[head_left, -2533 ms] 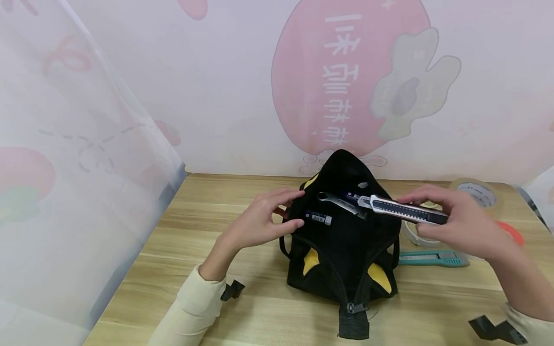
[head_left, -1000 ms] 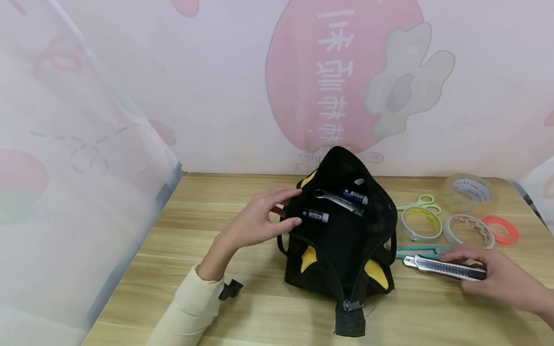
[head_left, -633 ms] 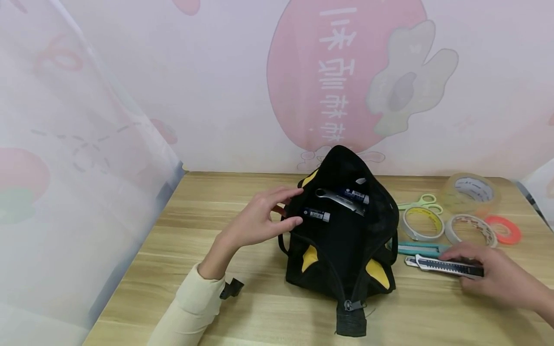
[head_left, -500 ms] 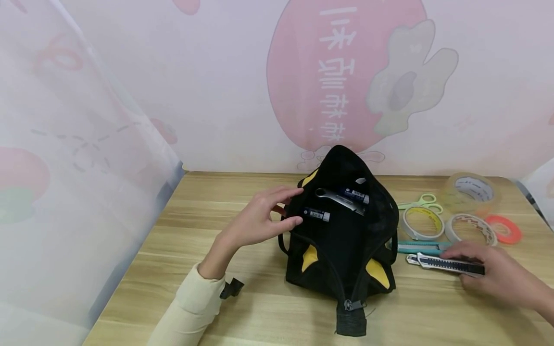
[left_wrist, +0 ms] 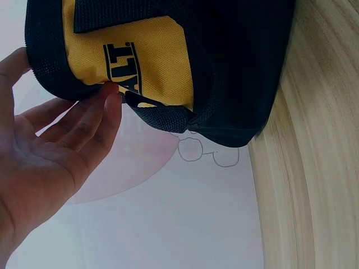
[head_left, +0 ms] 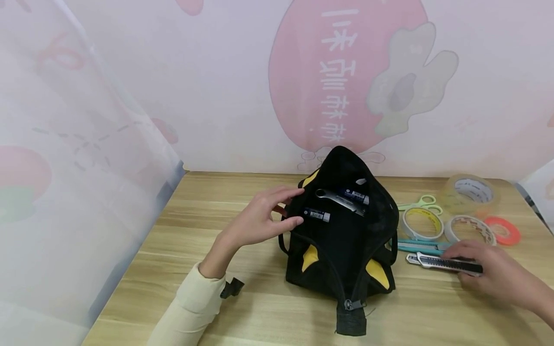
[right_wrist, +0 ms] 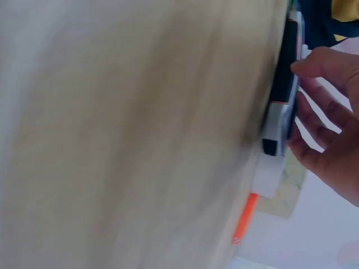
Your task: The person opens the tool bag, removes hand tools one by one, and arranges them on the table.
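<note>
A black tool bag (head_left: 342, 283) with yellow panels stands unzipped, its mouth facing up. My left hand (head_left: 259, 218) holds the bag's left rim, thumb at the edge and fingers against the yellow outer side (left_wrist: 157, 61). Inside lie a silver wrench (head_left: 339, 199) and two dark blue cylinders with barcode labels, like batteries (head_left: 317, 215). On the right, my right hand (head_left: 493, 274) pinches a silver and black utility knife (head_left: 446, 263) by its rear end, low at the tabletop. The right wrist view shows the knife (right_wrist: 283, 73) between thumb and fingers.
A teal utility knife (head_left: 417, 246) lies just behind the silver one. Beyond it are green scissors (head_left: 426, 204), a yellow-cored tape roll (head_left: 411, 232), a white tape roll (head_left: 452, 233), a red ring (head_left: 512, 235) and a clear tape roll (head_left: 452, 197). A printed curtain (head_left: 233, 96) hangs behind the table.
My right hand has carried the silver utility knife from over the bag's mouth to the tabletop on the right, then lowered it slightly. My left hand stays at the rim.
</note>
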Tool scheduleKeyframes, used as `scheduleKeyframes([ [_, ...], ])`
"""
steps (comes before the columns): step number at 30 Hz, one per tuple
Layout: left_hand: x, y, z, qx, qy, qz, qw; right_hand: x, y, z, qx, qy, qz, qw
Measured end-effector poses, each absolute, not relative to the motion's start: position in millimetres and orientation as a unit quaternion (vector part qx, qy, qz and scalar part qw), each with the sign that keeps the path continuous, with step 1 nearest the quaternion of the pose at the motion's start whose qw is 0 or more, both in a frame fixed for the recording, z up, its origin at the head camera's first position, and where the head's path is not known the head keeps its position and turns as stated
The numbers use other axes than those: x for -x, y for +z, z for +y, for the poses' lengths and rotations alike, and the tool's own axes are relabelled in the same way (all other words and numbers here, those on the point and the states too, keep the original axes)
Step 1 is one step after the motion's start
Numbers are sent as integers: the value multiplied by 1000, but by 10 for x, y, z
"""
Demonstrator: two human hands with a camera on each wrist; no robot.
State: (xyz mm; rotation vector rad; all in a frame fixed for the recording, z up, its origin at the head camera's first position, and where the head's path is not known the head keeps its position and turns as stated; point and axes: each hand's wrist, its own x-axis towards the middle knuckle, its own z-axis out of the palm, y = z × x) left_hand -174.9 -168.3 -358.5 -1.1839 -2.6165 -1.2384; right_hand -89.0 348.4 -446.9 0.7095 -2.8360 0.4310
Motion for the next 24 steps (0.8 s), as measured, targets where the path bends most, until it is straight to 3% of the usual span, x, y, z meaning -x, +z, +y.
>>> scheduleKeyframes([
  [5, 1752, -3587, -1676, 377, -395, -837, 6, 927, -4328, 3434, -230, 170, -955, 76],
  [14, 1755, -3599, -1685, 375, -396, -838, 8, 1045, -4085, 3275, -276, 204, -926, 157],
  [24, 1747, -3603, -1682, 382, -395, -836, 14, 1164, -3839, 2951, -256, 240, -926, 137],
])
